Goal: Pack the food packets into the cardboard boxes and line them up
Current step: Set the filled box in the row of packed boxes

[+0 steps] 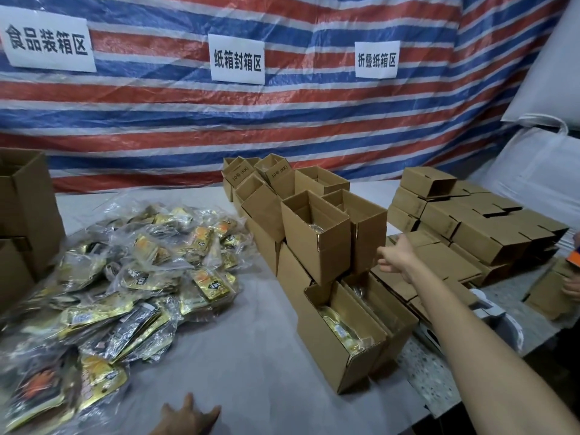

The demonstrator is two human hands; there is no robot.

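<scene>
right hand (396,258) is hanging at full arm stretch, forearm running in from the lower right, fingers loosely extended and gripping nothing. the fingertips are sitting at or just beside the side wall of a top-tier open cardboard box (365,229); can't tell if they are touching. left hand (187,415) is lying at the bottom edge, palm down, fingers spread flat on the white table cover (251,356), holding nothing.

the boxes are standing in a loose two-tier stack in the middle of the table, flaps up. another upper box (317,237) is sitting just left of the hand. the nearest lower box (342,324) is showing a gold packet inside. more open boxes are crowding behind them.

handling guess: these small corrugated boxes are looking light and fairly stiff, but the open tops are likely flexing if squeezed. taking one by two opposite side walls, or from under the base, is probably safer than pulling on a flap. the upper tier looks tippy, so a sideways nudge could be toppling it.

the food packets (131,271) are lying in a big loose heap on the left of the table, inside clear plastic bags. they look soft, light and slippery, so pinching one by a sealed edge seems best.

a stack of closed brown boxes (470,221) is sitting to the right. another person's hand (571,288) is showing at the right edge. a large carton (25,199) is standing far left, and a striped tarp (282,120) with white signs is hanging behind.
</scene>
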